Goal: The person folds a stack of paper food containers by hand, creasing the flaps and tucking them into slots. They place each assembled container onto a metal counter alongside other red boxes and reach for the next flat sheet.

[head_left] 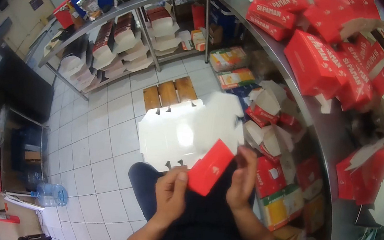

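Note:
A white cardboard box blank (176,130) lies across my lap and a wooden stool. At its near side is a red panel (210,168), tilted up in front of me; whether it is joined to the white sheet is hard to tell. My left hand (172,192) pinches the lower left edge of this red panel, thumb on top. Beside the panel's right corner is my right hand (242,179), fingers raised and slightly curled, thumb apart, with nothing visible between them.
Under the blank is the wooden stool (170,93). Red folded boxes (318,63) are heaped on the metal counter (317,130) at the right, with more boxes (272,130) beneath. Flat blanks (115,38) fill the back shelf. A water bottle (52,195) lies on the floor at left.

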The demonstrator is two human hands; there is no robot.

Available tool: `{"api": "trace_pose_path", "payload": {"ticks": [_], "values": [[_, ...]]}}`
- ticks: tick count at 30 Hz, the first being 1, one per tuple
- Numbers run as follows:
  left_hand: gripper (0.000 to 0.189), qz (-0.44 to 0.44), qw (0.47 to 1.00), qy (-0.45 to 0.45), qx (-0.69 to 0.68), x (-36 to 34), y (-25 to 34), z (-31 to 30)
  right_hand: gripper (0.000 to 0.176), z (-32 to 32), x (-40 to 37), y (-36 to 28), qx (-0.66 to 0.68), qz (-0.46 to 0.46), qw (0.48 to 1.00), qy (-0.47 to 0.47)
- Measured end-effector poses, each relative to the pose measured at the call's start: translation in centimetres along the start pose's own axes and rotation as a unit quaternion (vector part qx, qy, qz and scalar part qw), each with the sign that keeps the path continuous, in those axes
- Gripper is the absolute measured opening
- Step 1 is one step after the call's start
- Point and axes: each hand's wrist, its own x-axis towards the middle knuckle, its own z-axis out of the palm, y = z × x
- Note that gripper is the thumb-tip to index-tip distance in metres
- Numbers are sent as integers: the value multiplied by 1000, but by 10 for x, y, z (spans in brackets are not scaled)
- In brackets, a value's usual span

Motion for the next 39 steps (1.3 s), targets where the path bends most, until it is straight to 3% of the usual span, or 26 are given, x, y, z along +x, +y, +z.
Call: {"api": "trace_pose_path", "payload": {"ticks": [3,4,5,7,8,9,10,11,12,13,14,16,18,21,23,24,25,27,28,29,31,33,35,36,38,39], "values": [[31,43,999,1,33,-1,-2,-1,56,2,18,1,58,60,996,-10],[30,68,997,8,28,0,-3,-1,55,-2,22,3,5,61,997,-49],[30,94,995,15,23,0,-6,-1,48,-2,25,-3,-17,70,995,-62],[19,115,992,45,-26,3,-13,-4,34,-6,24,3,81,151,982,-81],[18,138,987,39,69,6,-13,-10,34,-7,21,9,82,152,982,-80],[18,160,973,32,163,10,-12,-12,29,-7,18,15,163,214,963,-28],[18,158,973,31,165,15,-12,-11,26,-7,16,18,241,274,931,24],[18,93,976,50,189,21,-13,-10,26,-5,13,19,242,277,930,26],[18,28,974,69,214,24,-15,-10,26,1,14,16,153,206,964,64],[18,26,974,67,215,23,-18,-10,27,5,15,12,62,131,984,102],[19,9,980,56,189,23,-22,-11,26,2,16,6,-126,75,987,63],[20,-12,986,35,164,22,-27,-12,26,8,15,-6,-158,65,985,21],[21,97,983,46,151,24,-30,-12,28,11,13,-15,-166,79,982,-45],[21,93,991,9,93,26,-30,-18,34,2,2,-6,-42,175,976,-122],[23,102,991,8,91,29,-30,-14,42,-5,-3,-3,-41,131,977,-165],[20,75,990,5,121,29,-31,-14,57,-8,-1,-8,-100,76,970,-206],[20,74,991,-8,112,32,-35,-8,57,-15,-3,-5,-112,78,971,-195],[19,181,965,10,190,36,-41,0,70,-27,-10,10,-172,104,950,-239],[31,248,937,5,245,38,-44,1,74,-40,-6,13,-183,112,949,-232],[31,249,938,2,241,43,-55,1,71,-53,-2,14,-219,78,953,-193],[38,276,932,109,208,56,-102,-3,71,-83,10,15,-254,90,957,-105],[46,149,948,23,282,71,-148,-17,72,-118,24,27,-259,66,964,-13],[60,159,897,-115,396,79,-177,-16,72,-154,40,43,-226,48,971,58],[60,160,898,-113,395,80,-194,-18,71,-173,53,50,-300,44,951,55],[76,139,799,-239,534,75,-224,-32,71,-204,51,74,-374,42,925,49],[76,140,800,-239,533,76,-232,-37,70,-221,44,97,-442,70,889,101]]}}
